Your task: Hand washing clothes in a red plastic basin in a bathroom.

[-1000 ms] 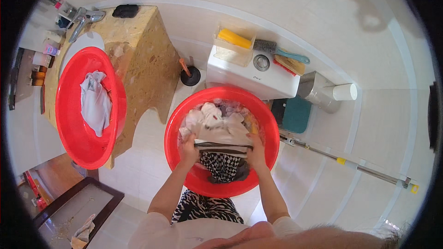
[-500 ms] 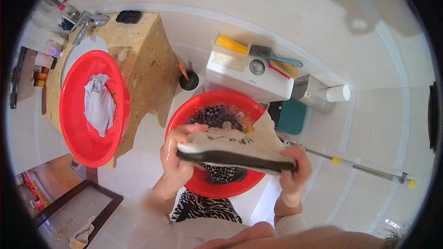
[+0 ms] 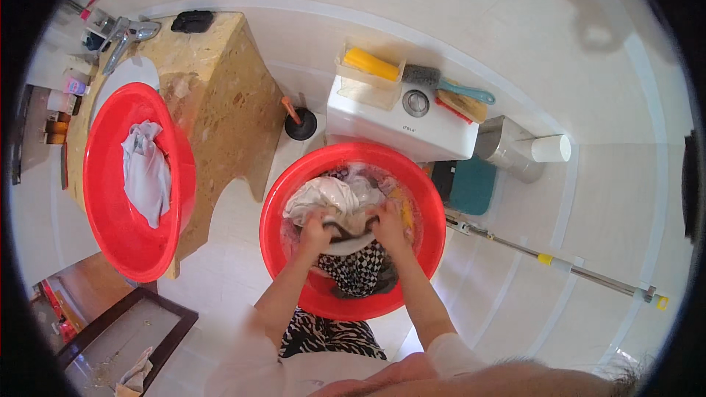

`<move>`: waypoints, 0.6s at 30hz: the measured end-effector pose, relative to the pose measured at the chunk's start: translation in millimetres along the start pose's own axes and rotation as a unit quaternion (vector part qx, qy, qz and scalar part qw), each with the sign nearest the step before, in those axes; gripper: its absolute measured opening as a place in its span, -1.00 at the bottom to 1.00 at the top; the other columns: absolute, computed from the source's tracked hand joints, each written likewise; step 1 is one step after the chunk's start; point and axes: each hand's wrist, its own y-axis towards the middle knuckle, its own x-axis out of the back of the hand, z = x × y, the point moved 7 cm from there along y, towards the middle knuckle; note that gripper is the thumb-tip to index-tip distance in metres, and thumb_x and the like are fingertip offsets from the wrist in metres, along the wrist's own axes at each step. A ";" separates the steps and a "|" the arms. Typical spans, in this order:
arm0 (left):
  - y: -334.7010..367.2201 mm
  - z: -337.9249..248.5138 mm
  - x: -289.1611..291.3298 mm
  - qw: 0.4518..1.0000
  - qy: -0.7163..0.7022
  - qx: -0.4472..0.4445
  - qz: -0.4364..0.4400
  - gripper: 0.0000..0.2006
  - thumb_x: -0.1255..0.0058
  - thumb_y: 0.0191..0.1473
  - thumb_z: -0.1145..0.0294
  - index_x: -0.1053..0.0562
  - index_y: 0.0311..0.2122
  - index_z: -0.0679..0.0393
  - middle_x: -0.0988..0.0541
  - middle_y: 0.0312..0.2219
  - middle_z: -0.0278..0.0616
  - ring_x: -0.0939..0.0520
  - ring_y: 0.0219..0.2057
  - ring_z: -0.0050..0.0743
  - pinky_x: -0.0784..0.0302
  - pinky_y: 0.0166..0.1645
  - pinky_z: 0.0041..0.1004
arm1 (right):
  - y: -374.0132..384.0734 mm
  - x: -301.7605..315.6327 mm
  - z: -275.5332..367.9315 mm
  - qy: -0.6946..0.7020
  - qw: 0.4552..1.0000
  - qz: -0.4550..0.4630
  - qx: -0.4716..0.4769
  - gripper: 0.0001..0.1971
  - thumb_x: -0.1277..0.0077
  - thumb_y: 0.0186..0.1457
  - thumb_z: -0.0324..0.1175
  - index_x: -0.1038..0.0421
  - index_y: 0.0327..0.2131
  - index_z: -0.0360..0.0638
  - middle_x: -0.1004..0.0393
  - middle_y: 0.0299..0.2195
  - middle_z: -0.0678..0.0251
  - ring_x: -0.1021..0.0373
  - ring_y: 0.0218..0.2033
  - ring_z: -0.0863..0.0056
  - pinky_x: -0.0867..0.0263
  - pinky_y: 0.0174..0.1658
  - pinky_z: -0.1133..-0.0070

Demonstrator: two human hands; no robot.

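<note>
A red basin (image 3: 271, 239) stands on the floor in front of me, with soapy water and several garments inside. Down in it, my left hand (image 3: 316, 234) and my right hand (image 3: 390, 229) grip a white garment with a dark band (image 3: 323, 197), one at each side of the band. Its pale cloth is bunched toward the far side of the basin. Fingers of both hands are curled into the fabric and partly hidden. Nearer to me lies a black-and-white checkered cloth (image 3: 357, 268). Something yellow (image 3: 407, 217) shows beside my right hand.
Left, a second red basin (image 3: 136, 257) holding a pale cloth (image 3: 147, 176) rests on the stone sink counter (image 3: 220, 81). Beyond my basin are a white toilet tank (image 3: 397, 132) with brushes on top, and a plunger (image 3: 300, 126). A metal pole (image 3: 559, 263) lies to the right.
Both hands have lowered the white garment from above the basin into it. The band, stretched wide before, is now bunched, and my hands are closer together.
</note>
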 end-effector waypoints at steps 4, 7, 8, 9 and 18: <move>49.8 3.0 -24.8 0.998 0.057 0.004 -0.002 -0.46 -0.19 -0.22 0.42 -0.37 -0.02 0.15 -0.50 -0.13 0.08 -0.52 -0.08 -0.02 -0.41 0.00 -0.17 | 50.4 -59.9 -37.2 0.103 0.985 -0.089 -0.103 -0.56 -0.14 -0.19 -0.32 -0.41 -0.14 -0.17 -0.42 -0.17 0.03 -0.25 -0.01 0.01 -0.15 0.08 0.28; 54.8 19.7 -50.5 0.990 0.027 0.060 0.128 -0.44 -0.25 -0.24 0.36 -0.37 -0.03 0.16 -0.51 -0.15 0.07 -0.55 -0.12 -0.07 -0.44 -0.04 -0.21 | 53.9 -86.2 -31.3 0.131 0.978 0.097 -0.127 -0.49 -0.21 -0.20 -0.23 -0.39 -0.10 -0.18 -0.47 -0.21 0.09 -0.37 -0.10 0.12 -0.26 -0.01 0.33; 53.3 15.5 -40.2 0.996 -0.041 0.002 0.082 -0.47 -0.26 -0.24 0.37 -0.38 -0.07 0.16 -0.52 -0.18 0.03 -0.56 -0.15 -0.11 -0.44 -0.06 -0.25 | 54.8 -72.9 -31.0 0.180 0.974 0.078 -0.117 -0.49 -0.22 -0.19 -0.24 -0.40 -0.11 -0.19 -0.47 -0.23 0.10 -0.39 -0.14 0.17 -0.27 -0.03 0.36; 36.0 35.5 -20.4 0.994 -0.101 -0.037 0.037 -0.49 -0.26 -0.24 0.38 -0.38 -0.10 0.17 -0.53 -0.20 0.00 -0.56 -0.18 -0.16 -0.44 -0.07 -0.29 | 44.7 -63.6 -21.4 0.238 0.962 0.076 -0.111 -0.50 -0.23 -0.19 -0.24 -0.40 -0.12 -0.20 -0.48 -0.25 0.10 -0.41 -0.18 0.23 -0.28 -0.06 0.40; -41.5 -61.0 53.3 0.992 -0.025 -0.113 -0.043 -0.59 -0.18 -0.27 0.64 -0.35 -0.22 0.21 -0.31 -0.15 -0.09 -0.49 -0.16 -0.16 -0.47 -0.16 -0.35 | -5.5 57.6 -16.0 0.424 0.866 -0.083 -0.252 -0.59 -0.23 -0.18 -0.31 -0.44 -0.19 -0.20 -0.47 -0.25 0.12 -0.38 -0.15 0.31 -0.29 -0.11 0.44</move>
